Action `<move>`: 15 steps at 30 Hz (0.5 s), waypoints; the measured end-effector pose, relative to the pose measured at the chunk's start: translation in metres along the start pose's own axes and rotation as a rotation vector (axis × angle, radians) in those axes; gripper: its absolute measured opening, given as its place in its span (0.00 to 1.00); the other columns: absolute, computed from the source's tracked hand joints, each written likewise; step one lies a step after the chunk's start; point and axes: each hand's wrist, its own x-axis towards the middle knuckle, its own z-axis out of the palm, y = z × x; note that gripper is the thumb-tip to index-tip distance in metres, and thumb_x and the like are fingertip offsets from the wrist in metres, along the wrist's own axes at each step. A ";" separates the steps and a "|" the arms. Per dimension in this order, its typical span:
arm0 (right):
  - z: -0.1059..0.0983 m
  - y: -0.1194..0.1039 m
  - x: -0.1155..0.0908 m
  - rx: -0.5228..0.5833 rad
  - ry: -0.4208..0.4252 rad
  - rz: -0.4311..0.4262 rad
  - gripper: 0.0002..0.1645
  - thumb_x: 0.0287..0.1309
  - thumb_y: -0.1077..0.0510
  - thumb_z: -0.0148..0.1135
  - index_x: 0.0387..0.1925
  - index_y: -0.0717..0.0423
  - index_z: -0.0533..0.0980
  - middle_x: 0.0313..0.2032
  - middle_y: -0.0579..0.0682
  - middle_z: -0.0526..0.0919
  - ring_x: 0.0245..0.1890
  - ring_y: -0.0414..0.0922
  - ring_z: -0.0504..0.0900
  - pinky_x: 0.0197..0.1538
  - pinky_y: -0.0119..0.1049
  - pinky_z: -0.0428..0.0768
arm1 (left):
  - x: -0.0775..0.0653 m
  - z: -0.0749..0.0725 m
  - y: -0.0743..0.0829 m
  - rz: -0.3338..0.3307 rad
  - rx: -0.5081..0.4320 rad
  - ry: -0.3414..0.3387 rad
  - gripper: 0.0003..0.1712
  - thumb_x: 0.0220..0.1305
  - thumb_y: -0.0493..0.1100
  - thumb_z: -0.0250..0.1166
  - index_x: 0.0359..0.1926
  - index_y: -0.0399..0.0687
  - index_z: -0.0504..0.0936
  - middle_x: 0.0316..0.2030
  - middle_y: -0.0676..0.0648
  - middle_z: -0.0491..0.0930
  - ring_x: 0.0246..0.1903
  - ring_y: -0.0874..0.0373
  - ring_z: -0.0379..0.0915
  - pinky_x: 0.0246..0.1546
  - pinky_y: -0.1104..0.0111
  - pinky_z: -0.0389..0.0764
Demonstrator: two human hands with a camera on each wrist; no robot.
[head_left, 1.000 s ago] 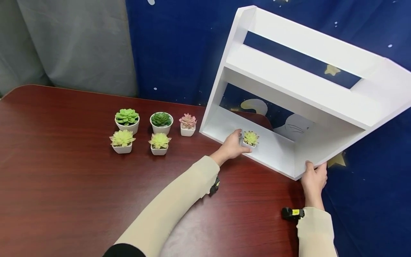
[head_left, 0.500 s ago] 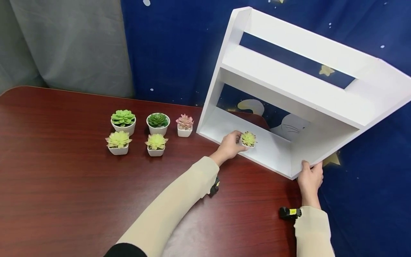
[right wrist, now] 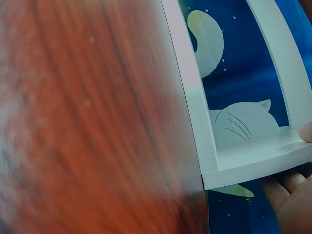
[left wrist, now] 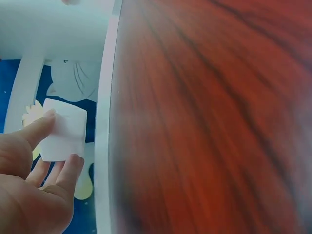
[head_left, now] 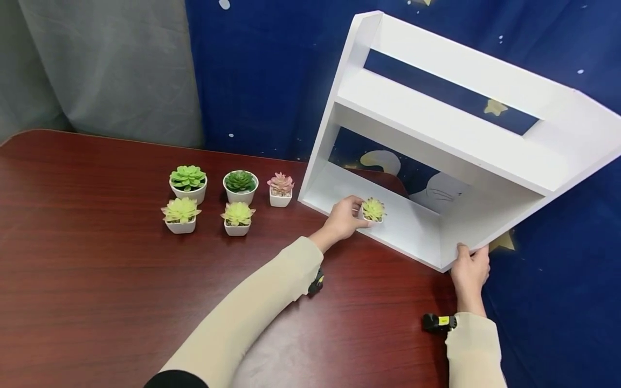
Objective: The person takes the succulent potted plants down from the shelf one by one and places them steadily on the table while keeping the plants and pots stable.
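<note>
My left hand (head_left: 343, 218) pinches a small potted succulent (head_left: 373, 209) with pale yellow-green leaves, thumb on one side of the pot and fingers on the other. In the left wrist view its square white pot (left wrist: 66, 131) shows between the fingertips, the leaves mostly behind it. The plant is inside the lower compartment of a white two-tier shelf (head_left: 412, 223), close over the bottom board near its front edge. At the shelf's lower right corner my right hand (head_left: 470, 275) grips the side panel (right wrist: 263, 168), thumb on the inner face and fingers around the outside.
Several other potted succulents stand left of the shelf on the red-brown table (head_left: 121, 302): a bright green one (head_left: 188, 183), a dark green one (head_left: 240, 186), a pink one (head_left: 280, 188) and two pale green ones in front. A dark blue curtain (head_left: 262, 75) hangs behind.
My left hand has shifted slightly left along the lower board with the potted succulent. The right hand keeps its grip on the shelf's side. The head view has moved a little.
</note>
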 end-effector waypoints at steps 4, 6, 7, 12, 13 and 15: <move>0.000 -0.002 0.000 0.007 0.004 -0.002 0.29 0.72 0.51 0.45 0.68 0.60 0.64 0.67 0.68 0.72 0.69 0.67 0.67 0.72 0.62 0.60 | -0.009 -0.008 0.004 0.000 -0.045 -0.010 0.36 0.57 0.42 0.77 0.65 0.39 0.73 0.55 0.42 0.81 0.55 0.52 0.80 0.55 0.68 0.82; 0.000 -0.002 -0.001 0.006 0.003 -0.003 0.29 0.71 0.52 0.45 0.68 0.60 0.64 0.67 0.68 0.72 0.70 0.67 0.67 0.72 0.62 0.60 | -0.015 -0.013 0.007 -0.001 -0.079 -0.015 0.37 0.57 0.41 0.77 0.65 0.38 0.73 0.55 0.41 0.81 0.55 0.51 0.80 0.55 0.67 0.83; -0.001 -0.002 -0.001 0.007 0.002 0.000 0.29 0.71 0.51 0.45 0.68 0.59 0.64 0.67 0.68 0.71 0.70 0.67 0.67 0.72 0.62 0.60 | -0.018 -0.016 0.010 0.000 -0.102 -0.018 0.37 0.57 0.41 0.77 0.65 0.38 0.73 0.55 0.41 0.81 0.55 0.50 0.80 0.56 0.66 0.83; -0.001 -0.002 -0.003 0.015 0.005 0.016 0.30 0.71 0.51 0.45 0.69 0.60 0.63 0.68 0.68 0.71 0.70 0.67 0.66 0.73 0.62 0.59 | -0.033 -0.033 0.018 0.016 -0.172 -0.029 0.37 0.56 0.39 0.77 0.65 0.37 0.73 0.56 0.39 0.81 0.57 0.48 0.80 0.58 0.64 0.82; -0.001 -0.002 -0.003 0.017 0.005 0.017 0.30 0.71 0.51 0.45 0.69 0.60 0.63 0.68 0.68 0.70 0.70 0.67 0.66 0.73 0.62 0.59 | -0.036 -0.036 0.018 0.019 -0.177 -0.028 0.38 0.55 0.39 0.78 0.65 0.38 0.73 0.56 0.39 0.81 0.57 0.47 0.80 0.58 0.64 0.82; 0.000 -0.002 -0.003 0.018 0.006 0.019 0.30 0.71 0.51 0.45 0.69 0.60 0.63 0.68 0.68 0.71 0.70 0.67 0.66 0.73 0.62 0.59 | -0.042 -0.044 0.018 0.025 -0.174 -0.026 0.37 0.55 0.39 0.78 0.65 0.39 0.73 0.56 0.39 0.81 0.58 0.48 0.80 0.59 0.63 0.82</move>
